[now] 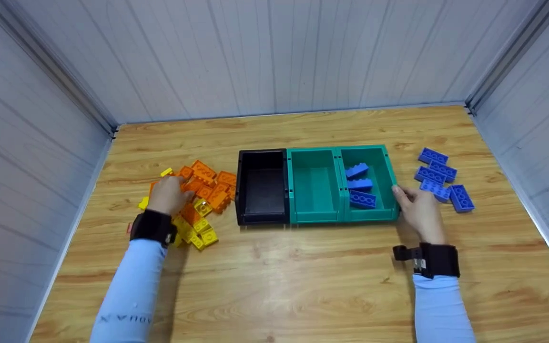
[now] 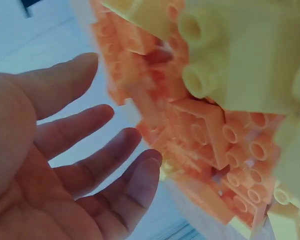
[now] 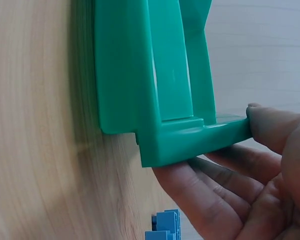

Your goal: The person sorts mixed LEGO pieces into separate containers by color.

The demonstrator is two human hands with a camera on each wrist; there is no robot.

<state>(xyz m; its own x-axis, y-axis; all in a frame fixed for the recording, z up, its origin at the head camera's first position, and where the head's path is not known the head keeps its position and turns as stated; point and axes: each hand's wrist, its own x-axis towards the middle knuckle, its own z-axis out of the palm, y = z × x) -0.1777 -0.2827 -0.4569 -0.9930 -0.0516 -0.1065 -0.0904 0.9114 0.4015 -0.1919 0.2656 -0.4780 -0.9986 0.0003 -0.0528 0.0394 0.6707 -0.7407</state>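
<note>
Over a mixed pile of orange bricks (image 1: 218, 196) and yellow bricks (image 1: 209, 236), my left hand (image 1: 166, 194) reaches down. In the left wrist view its fingers are spread and loosely bent beside the pile, with nothing between them. My right hand (image 1: 421, 209) grips the right side of the right green bin (image 1: 380, 215). Its thumb lies on the rim and its fingers are against the outer wall, as the right wrist view shows. Inside that bin are three blue bricks (image 1: 362, 199).
A black bin (image 1: 263, 219) and another green bin (image 1: 315, 217) stand in a row with the right one. Several loose blue bricks (image 1: 431, 175) lie right of the bins. Pale panels (image 1: 274, 57) wall the wooden table (image 1: 293, 286) at the back and sides.
</note>
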